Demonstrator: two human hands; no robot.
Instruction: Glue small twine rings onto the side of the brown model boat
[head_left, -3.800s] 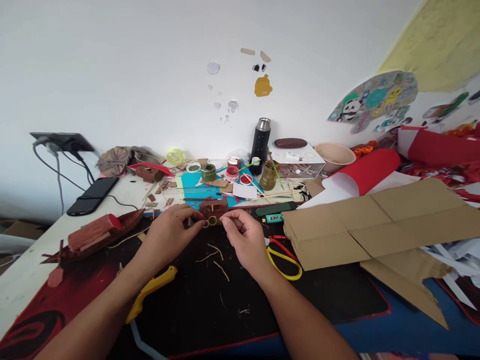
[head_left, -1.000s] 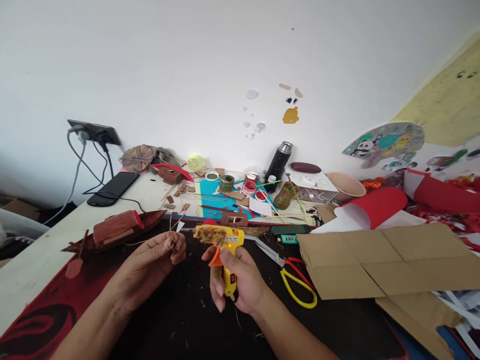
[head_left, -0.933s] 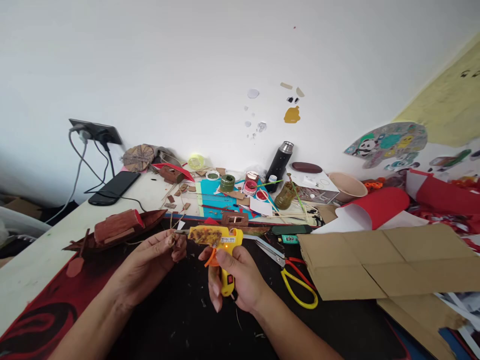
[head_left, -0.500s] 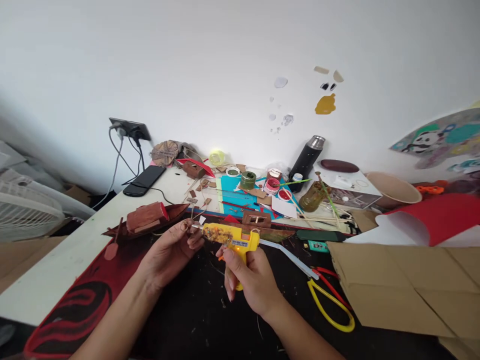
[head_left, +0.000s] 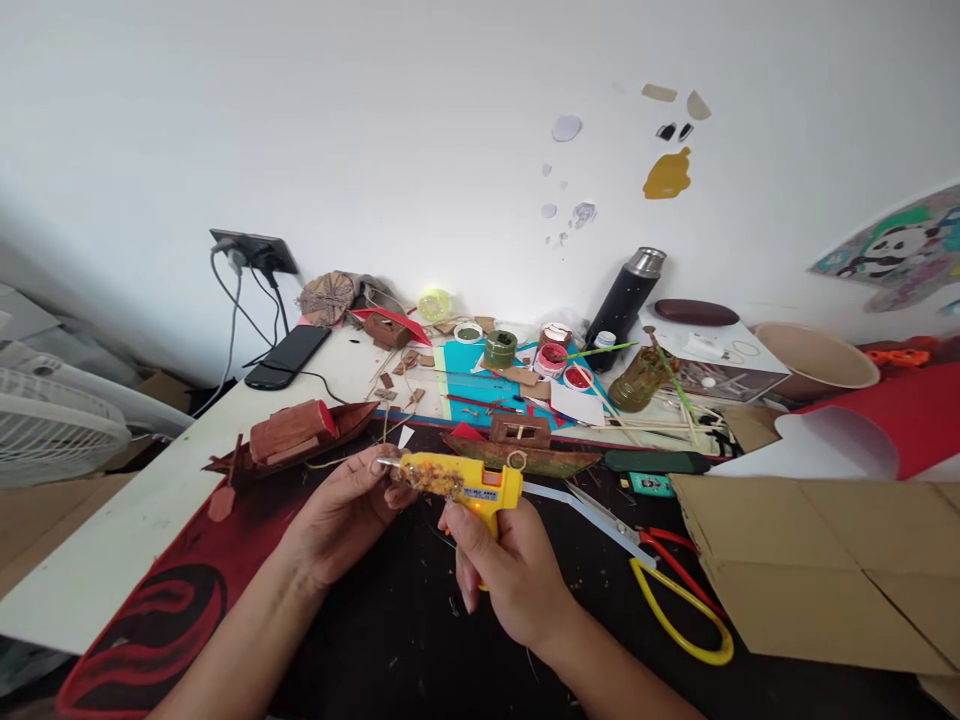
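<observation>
My right hand [head_left: 510, 565] is wrapped round the handle of a yellow hot glue gun [head_left: 450, 478], its barrel crusted with brown residue. The metal nozzle points left and meets the fingertips of my left hand [head_left: 349, 510]. Those fingers are pinched together; whatever they hold is too small to make out, though thin twine [head_left: 385, 425] shows just above them. A long pale glue stick [head_left: 577, 512] trails from the gun's rear. Behind the gun lies a small model boat [head_left: 525, 455] with a brown cabin. Left of my hands sits another, reddish-brown model boat [head_left: 292, 440].
Scissors [head_left: 675, 590] with red and yellow handles lie on the dark mat [head_left: 420, 640]. Cardboard [head_left: 817, 570] covers the right side. Paint jars [head_left: 499, 350], a black flask [head_left: 626, 300] and scraps stand along the wall. A phone [head_left: 289, 358] lies back left.
The view has shifted slightly, so the things on the right appear further right. The glue gun's nozzle has come closer to my left fingertips. Both hands keep their grips.
</observation>
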